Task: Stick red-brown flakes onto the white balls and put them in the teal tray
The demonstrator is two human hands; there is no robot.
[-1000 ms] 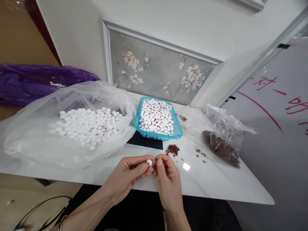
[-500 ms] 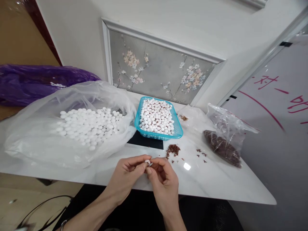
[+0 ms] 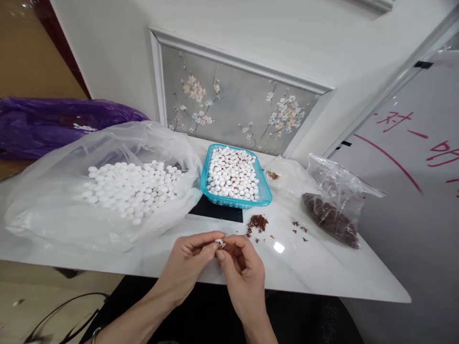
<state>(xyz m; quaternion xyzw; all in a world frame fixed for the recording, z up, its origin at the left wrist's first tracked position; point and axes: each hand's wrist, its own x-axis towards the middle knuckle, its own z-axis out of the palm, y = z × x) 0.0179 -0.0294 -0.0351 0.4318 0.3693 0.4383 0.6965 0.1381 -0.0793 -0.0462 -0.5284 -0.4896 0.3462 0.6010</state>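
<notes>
Just in front of the table's front edge, my left hand pinches a small white oval piece between thumb and forefinger. My right hand meets it from the right, thumb and index finger closed at the same piece, its other fingers curled in. Whether a brown bit is also in the right fingertips is too small to tell. Beyond the hands lies a little pile of reddish-brown dried bits. A blue plastic basket behind it holds many similar white ovals with brown flecks among them.
Left on the white table spreads a clear plastic bag of white ovals, with a purple bag behind. A black flat pad lies partly under the basket. At right stand a zip bag of brown material and a whiteboard.
Both hands stay together at the white piece, with only slight finger movement. The whole view has shifted a few pixels.
</notes>
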